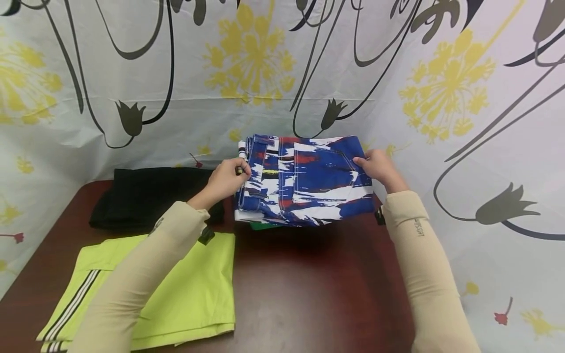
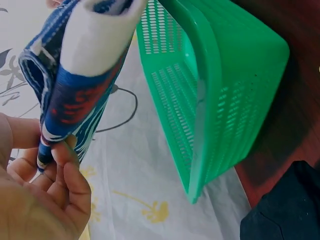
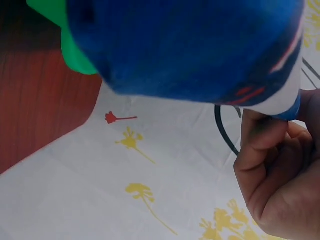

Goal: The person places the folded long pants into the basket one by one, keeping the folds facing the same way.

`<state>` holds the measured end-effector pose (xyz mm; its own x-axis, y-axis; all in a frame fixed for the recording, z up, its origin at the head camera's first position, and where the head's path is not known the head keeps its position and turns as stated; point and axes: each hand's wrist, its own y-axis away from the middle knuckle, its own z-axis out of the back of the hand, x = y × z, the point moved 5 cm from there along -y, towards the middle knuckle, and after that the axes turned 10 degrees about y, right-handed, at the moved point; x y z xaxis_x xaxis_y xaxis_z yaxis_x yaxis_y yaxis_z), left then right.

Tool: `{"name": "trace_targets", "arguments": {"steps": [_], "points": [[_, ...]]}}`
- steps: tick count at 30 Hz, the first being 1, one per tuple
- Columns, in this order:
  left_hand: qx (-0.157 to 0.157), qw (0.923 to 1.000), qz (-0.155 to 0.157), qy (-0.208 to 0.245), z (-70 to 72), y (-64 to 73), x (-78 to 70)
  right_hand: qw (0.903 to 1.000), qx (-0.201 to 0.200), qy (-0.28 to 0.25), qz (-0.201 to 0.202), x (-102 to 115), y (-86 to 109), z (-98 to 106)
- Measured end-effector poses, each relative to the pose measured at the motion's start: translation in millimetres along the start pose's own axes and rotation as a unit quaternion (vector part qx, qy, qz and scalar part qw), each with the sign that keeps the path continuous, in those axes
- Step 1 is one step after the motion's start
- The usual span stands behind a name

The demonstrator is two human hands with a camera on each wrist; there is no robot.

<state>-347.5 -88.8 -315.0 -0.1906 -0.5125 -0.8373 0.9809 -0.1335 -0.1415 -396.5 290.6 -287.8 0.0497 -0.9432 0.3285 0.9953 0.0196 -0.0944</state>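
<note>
The fingers (image 2: 77, 185) of the left hand (image 1: 227, 177) pinch one end of a folded printed denim garment (image 1: 318, 171) between thumb and curled fingers, at the waistband edge; the right hand (image 1: 381, 167) pinches the opposite end, its thumb on the upper face and its other fingers bent underneath. Both arms wear beige sleeves (image 1: 423, 264), the right one with small dark lettering.

Nearest on the dark red-brown table (image 1: 287, 304), a lime-yellow garment (image 1: 194, 289) lies folded flat at the near left corner, with black and white stripes down its left part. Beyond it, toward the far left corner, rests a folded black garment (image 1: 145, 196).

The denim garment is held up off the table, above its far right part. It is blue with brushed streaks of white, red and black and one small yellow dash. Belt loops show along the waistband, a stitched pocket takes up the middle, and the layers are stacked thick.

Beneath it, near the far right corner, stands a green plastic basket (image 2: 245, 65), its mouth upward, with slotted walls and a smooth rim. Part of its slotted inside shows; the rest is hidden, and whether the garment touches the rim cannot be told.

Behind everything hangs a white sheet (image 1: 198, 117) patterned with yellow blooms and dark tulips.
</note>
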Motion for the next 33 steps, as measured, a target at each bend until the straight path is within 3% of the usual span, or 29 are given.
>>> {"name": "trace_targets", "arguments": {"steps": [6, 22, 29, 33], "points": [[-0.017, 0.9993, 0.015, -0.029, -1.4, -3.9, 4.4, 0.9998, -0.014, 0.005, -0.014, 3, -3.3, -5], [-0.027, 0.9986, 0.024, -0.038, -4.0, -24.7, 14.3, 0.9983, -0.036, 0.027, -0.036, 4, -26.5, -10], [-0.034, 0.9976, 0.041, -0.043, -0.1, -27.7, 29.3, 0.9983, -0.027, 0.018, -0.048, 11, -46.0, -24], [-0.037, 0.9968, 0.055, -0.045, -0.1, -27.8, 40.2, 0.9968, -0.041, 0.049, -0.047, 18, -50.3, -31]]}}
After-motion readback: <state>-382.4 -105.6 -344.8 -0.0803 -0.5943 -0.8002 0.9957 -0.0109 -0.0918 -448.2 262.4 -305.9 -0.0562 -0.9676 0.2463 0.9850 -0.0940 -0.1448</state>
